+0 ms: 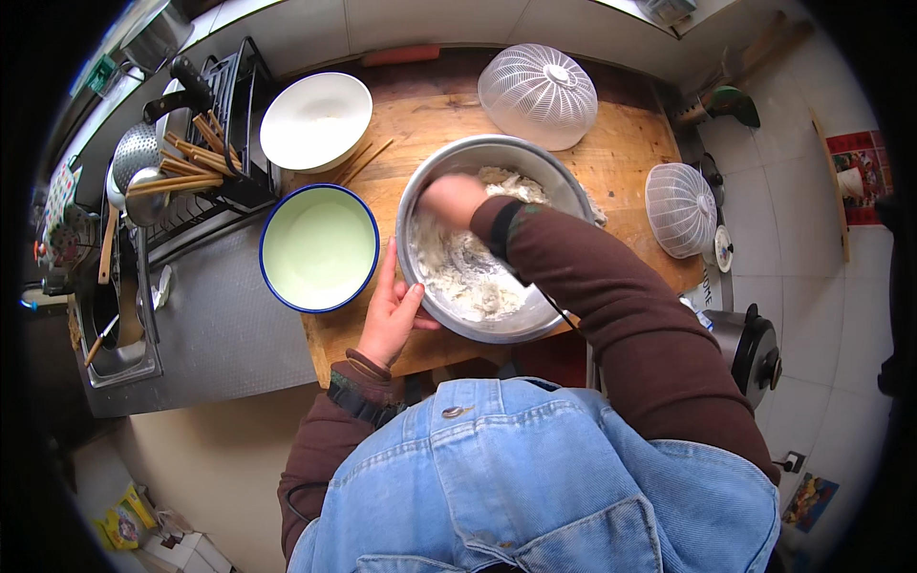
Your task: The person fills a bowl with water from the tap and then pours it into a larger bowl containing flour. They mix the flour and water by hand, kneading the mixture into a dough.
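A large metal bowl [534, 331] stands on the wooden board in front of me, holding crumbly, flour-like dough [487, 286] that clings to its floor and walls. My left hand [394, 315] grips the bowl's near left side, thumb near the rim and fingers against the outer wall. Inside the bowl, my right hand [453, 200] is at the upper left of the dough; motion blur hides its fingers and anything they may hold. Just left of the bowl sits a blue-rimmed enamel basin [319, 247] with a pale interior that may contain liquid.
A white bowl [315, 122] and loose chopsticks [369, 161] lie behind the basin. Two mesh-patterned plastic covers [537, 97] are at the back and right. On the left stands a black rack [247, 143] with knives, ladles and chopsticks, beside a sink [129, 362]. A lidded pot [745, 351] is at right.
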Motion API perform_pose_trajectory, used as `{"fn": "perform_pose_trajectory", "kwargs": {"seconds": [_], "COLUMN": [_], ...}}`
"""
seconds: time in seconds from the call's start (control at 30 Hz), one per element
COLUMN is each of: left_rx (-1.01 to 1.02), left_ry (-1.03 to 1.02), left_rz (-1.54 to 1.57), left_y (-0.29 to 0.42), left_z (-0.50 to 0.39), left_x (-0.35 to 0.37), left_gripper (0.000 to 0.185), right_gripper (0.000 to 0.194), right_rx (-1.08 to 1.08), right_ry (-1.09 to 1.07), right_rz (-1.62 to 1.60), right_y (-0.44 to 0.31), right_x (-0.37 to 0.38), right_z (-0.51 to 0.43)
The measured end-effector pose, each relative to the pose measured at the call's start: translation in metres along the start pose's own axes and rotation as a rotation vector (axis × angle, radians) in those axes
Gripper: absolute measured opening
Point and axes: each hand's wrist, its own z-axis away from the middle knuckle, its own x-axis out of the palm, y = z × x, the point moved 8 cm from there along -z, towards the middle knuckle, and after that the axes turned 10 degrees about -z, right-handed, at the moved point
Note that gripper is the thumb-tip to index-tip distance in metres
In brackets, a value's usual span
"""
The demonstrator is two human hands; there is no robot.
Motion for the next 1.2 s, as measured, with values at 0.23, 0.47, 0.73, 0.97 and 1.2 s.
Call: {"fn": "perform_pose_trajectory", "kwargs": {"seconds": [0.23,0.47,0.73,0.97,1.2], "left_rx": [-0.005,0.033,0.026,0.055,0.072], "left_ry": [-0.057,-0.009,0.028,0.010,-0.017], "left_rz": [0.055,0.056,0.023,0.016,-0.021], "left_y": [0.004,0.008,0.004,0.004,0.008], "left_z": [-0.004,-0.008,-0.005,-0.009,-0.008], "left_x": [0.003,-0.002,0.001,-0.004,-0.001], "left_gripper": [0.075,0.070,0.069,0.069,0.070], "right_gripper": [0.021,0.023,0.016,0.020,0.024], "right_rx": [0.264,-0.190,0.129,-0.045,-0.059], "right_ry": [0.331,-0.778,-0.007,-0.340,-0.527], "right_rz": [-0.268,-0.209,0.129,-0.084,-0.021], "right_y": [0.014,-0.097,-0.010,-0.050,-0.059], "right_x": [-0.037,0.048,-0.021,0.037,0.057], "right_z": [0.014,0.120,-0.005,0.033,0.054]}}
